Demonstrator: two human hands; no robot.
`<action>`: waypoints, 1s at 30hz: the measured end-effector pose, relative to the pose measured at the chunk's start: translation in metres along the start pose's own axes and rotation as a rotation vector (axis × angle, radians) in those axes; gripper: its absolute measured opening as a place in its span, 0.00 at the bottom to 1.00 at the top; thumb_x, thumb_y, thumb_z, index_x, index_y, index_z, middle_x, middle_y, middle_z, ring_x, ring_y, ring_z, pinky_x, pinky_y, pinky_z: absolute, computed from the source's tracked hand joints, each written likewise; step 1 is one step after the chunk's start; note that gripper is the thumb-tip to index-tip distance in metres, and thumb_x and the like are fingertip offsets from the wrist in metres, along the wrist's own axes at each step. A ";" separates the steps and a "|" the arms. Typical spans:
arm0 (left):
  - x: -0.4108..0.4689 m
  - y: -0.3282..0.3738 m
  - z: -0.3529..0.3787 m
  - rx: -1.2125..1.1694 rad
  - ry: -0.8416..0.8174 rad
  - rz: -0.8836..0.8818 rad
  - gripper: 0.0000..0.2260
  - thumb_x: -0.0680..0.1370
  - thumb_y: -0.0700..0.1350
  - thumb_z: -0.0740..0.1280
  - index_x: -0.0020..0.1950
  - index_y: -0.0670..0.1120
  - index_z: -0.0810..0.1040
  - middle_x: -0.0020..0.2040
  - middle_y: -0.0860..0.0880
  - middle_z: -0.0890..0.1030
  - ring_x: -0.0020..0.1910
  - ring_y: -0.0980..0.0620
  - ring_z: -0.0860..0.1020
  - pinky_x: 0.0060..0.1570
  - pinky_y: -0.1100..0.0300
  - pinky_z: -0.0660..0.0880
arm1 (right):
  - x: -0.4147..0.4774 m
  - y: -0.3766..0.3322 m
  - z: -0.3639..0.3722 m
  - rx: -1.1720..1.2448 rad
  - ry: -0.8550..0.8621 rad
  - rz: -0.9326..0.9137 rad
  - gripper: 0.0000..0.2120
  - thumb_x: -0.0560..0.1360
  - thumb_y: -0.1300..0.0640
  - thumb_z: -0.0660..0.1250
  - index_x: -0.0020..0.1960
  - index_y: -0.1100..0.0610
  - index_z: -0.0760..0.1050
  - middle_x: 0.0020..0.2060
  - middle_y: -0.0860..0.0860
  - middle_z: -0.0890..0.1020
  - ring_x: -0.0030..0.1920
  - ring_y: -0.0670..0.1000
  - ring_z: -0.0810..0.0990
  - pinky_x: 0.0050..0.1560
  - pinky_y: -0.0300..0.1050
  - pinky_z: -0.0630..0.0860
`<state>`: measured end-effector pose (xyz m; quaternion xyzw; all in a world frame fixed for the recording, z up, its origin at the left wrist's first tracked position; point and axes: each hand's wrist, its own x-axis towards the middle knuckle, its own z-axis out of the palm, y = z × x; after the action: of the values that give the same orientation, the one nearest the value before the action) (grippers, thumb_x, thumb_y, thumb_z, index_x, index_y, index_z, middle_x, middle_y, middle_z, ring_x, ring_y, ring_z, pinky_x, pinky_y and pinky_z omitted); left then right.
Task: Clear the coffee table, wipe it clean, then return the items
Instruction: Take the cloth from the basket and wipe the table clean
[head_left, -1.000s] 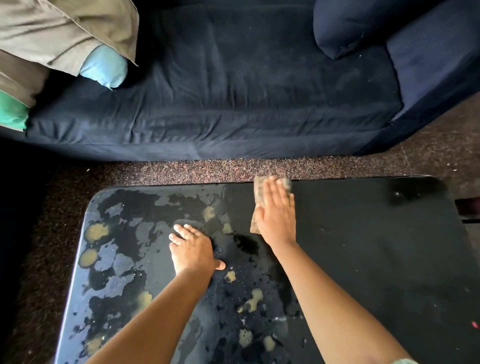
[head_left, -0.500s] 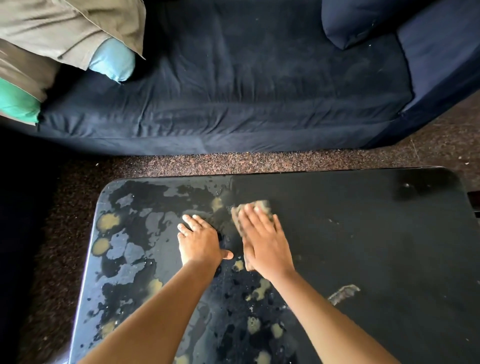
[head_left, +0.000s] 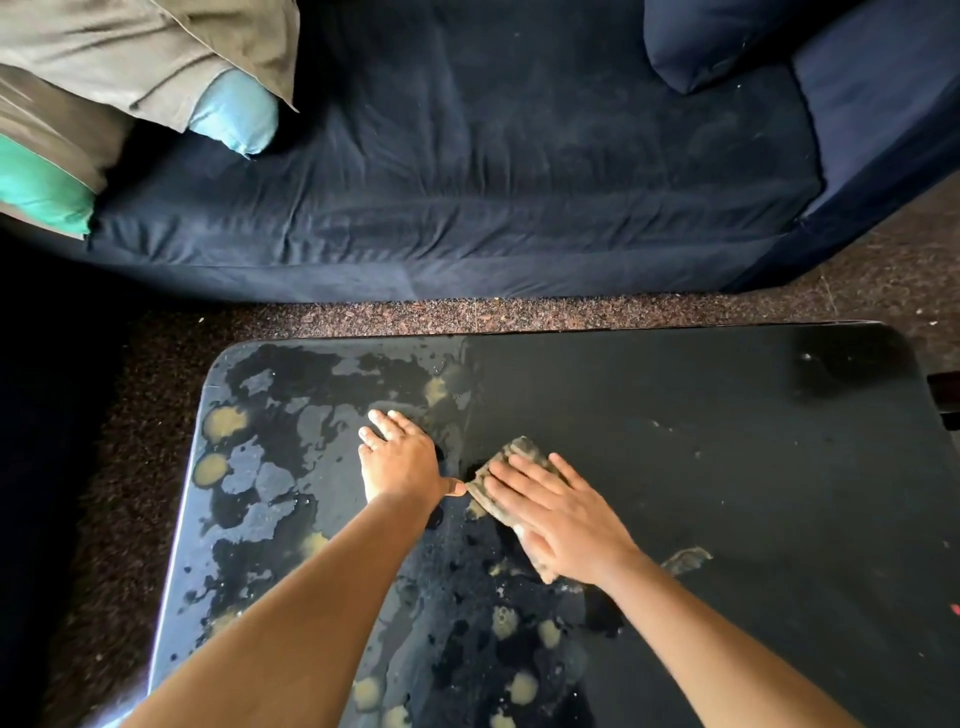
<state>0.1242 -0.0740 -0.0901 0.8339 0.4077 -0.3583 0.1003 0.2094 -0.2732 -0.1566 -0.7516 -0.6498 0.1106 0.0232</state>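
Coffee table (head_left: 727, 441) is mid-wipe, and the cloth (head_left: 511, 457) is the mark to steer by. It lies flat on the top, its long axis slanting from the far side towards the person. The right hand (head_left: 561, 525) presses it down with straight fingers, gripping nothing. The left hand (head_left: 400, 462) rests flat just left of the cloth, fingers spread, thumb tip at the cloth's corner, seemingly bracing. Left of the cloth and nearer the person lies the wet film (head_left: 270, 467) with yellow spots (head_left: 223, 422); right of it the top looks matte, bar one smear (head_left: 685, 558). The next stroke probably runs leftward, where the left hand stands in the way.
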 end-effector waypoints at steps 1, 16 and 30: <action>0.000 0.001 0.000 0.003 -0.003 -0.001 0.58 0.67 0.67 0.70 0.75 0.31 0.41 0.75 0.30 0.48 0.75 0.33 0.53 0.73 0.47 0.58 | -0.002 0.009 0.001 -0.023 0.007 0.037 0.31 0.75 0.48 0.52 0.77 0.48 0.53 0.77 0.45 0.55 0.76 0.47 0.52 0.71 0.56 0.54; -0.001 -0.019 -0.003 0.134 -0.001 0.109 0.57 0.68 0.64 0.72 0.76 0.33 0.41 0.76 0.32 0.48 0.74 0.36 0.57 0.71 0.49 0.61 | -0.007 -0.012 -0.001 0.055 0.044 0.354 0.30 0.74 0.50 0.53 0.76 0.49 0.59 0.76 0.45 0.59 0.75 0.47 0.56 0.71 0.58 0.60; -0.002 -0.027 0.007 0.065 0.057 0.132 0.59 0.66 0.66 0.72 0.77 0.36 0.41 0.77 0.35 0.47 0.76 0.37 0.54 0.74 0.48 0.56 | -0.014 -0.050 0.000 0.131 0.065 0.563 0.29 0.74 0.50 0.53 0.75 0.50 0.61 0.75 0.46 0.61 0.75 0.49 0.58 0.70 0.59 0.63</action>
<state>0.0997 -0.0615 -0.0904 0.8716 0.3426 -0.3402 0.0850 0.1587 -0.2792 -0.1456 -0.9024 -0.4062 0.1303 0.0607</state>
